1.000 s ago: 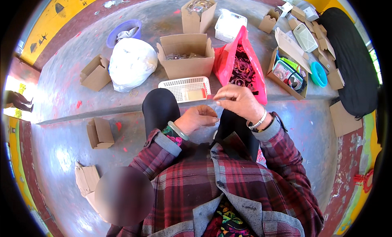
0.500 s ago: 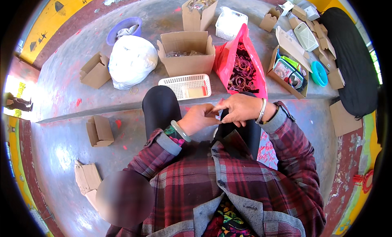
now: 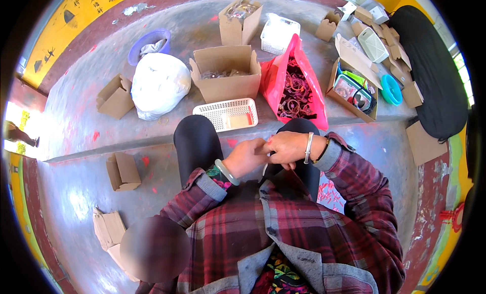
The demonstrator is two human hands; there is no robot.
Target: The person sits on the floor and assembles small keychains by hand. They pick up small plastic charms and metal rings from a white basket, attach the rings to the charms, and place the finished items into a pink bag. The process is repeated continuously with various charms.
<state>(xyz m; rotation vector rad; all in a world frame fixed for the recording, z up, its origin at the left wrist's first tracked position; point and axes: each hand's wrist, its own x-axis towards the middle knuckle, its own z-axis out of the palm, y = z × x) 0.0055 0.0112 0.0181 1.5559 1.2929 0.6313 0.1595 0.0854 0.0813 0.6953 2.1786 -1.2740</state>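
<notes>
My left hand (image 3: 246, 158) and my right hand (image 3: 290, 146) meet over my knees, fingertips pressed together. The right hand's curled fingers overlap those of the left, which is slightly smeared. Whatever lies between them is hidden or too small to make out. Just beyond the knees sits a white perforated basket (image 3: 208, 110) with a flat, pale yellowish item inside. To its right, a pink bag (image 3: 271, 81) gapes over a heap of dark and pinkish ring-like bands (image 3: 296, 94). Behind the basket, an open cardboard box (image 3: 225, 87) holds small clear-looking pieces.
On the raised ledge stand a stuffed white bag (image 3: 159, 86), a purple basin (image 3: 134, 52) and a lidded white basket (image 3: 276, 38). At right are a filled carton (image 3: 349, 106), a teal basin (image 3: 391, 90) and a long black bag (image 3: 430, 76). A small box (image 3: 123, 171) sits lower left.
My hands have drawn closer together, and the right fingers now fold over the left fingertips. The view has tilted slightly, so the ledge things appear a little lower and farther left.
</notes>
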